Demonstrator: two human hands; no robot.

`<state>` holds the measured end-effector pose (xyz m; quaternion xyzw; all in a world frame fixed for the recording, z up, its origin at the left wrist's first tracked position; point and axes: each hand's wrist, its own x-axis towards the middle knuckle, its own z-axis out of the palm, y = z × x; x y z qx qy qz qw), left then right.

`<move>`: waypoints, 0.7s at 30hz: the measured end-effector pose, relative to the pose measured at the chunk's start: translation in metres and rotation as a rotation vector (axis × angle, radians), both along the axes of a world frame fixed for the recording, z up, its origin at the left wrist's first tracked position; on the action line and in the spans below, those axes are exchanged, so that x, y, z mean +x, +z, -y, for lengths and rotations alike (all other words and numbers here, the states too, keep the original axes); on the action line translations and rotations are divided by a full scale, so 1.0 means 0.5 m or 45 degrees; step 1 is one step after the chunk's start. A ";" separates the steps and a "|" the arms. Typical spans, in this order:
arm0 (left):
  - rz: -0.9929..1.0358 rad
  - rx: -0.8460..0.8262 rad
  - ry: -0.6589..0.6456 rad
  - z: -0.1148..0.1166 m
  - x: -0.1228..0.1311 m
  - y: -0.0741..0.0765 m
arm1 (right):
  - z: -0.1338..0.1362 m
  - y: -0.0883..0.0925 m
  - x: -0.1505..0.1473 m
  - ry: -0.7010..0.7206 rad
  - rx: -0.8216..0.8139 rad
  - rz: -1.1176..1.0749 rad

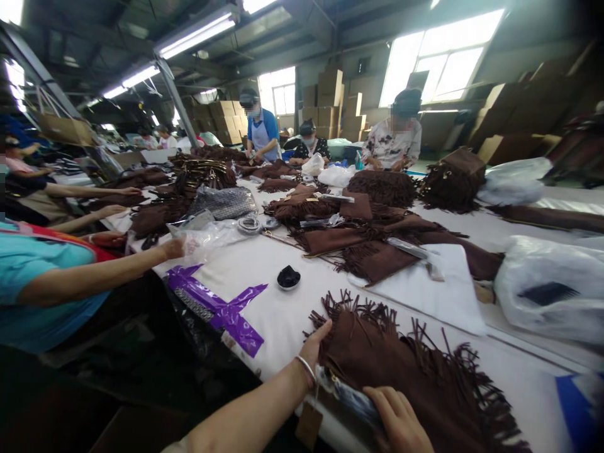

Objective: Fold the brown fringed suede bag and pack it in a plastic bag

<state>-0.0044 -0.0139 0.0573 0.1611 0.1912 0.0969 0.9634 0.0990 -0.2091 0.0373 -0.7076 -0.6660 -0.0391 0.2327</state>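
Piece: brown fringed bag (pixel 415 371), judged soft, limp, light.
Hold: best taken by its near edge.
Left hand (pixel 315 345): laid flat, fingers spread.
Right hand (pixel 399 418): grip cannot be told.

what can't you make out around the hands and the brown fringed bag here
- Right hand, head view: wrist and palm cut off by the bottom edge.
- Left hand: fingers hidden under the brown fringed bag.
- Hang tag: too dark to read.
- Black item in small dish: too small to identify.
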 end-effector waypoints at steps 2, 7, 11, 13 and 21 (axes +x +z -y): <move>0.021 -0.002 0.130 -0.025 0.015 -0.006 | 0.000 -0.004 -0.006 -0.026 -0.027 -0.044; 0.025 0.218 0.311 -0.059 0.023 0.017 | -0.003 -0.038 -0.031 -0.107 -0.057 -0.129; -0.116 1.300 0.338 -0.016 0.015 0.044 | -0.005 -0.055 -0.040 -0.094 -0.038 -0.102; -0.190 1.975 0.106 0.015 0.011 0.049 | -0.004 -0.050 -0.035 -0.074 0.005 -0.035; -0.349 2.989 -0.384 0.079 0.016 0.058 | 0.081 0.003 0.013 -0.001 0.188 0.047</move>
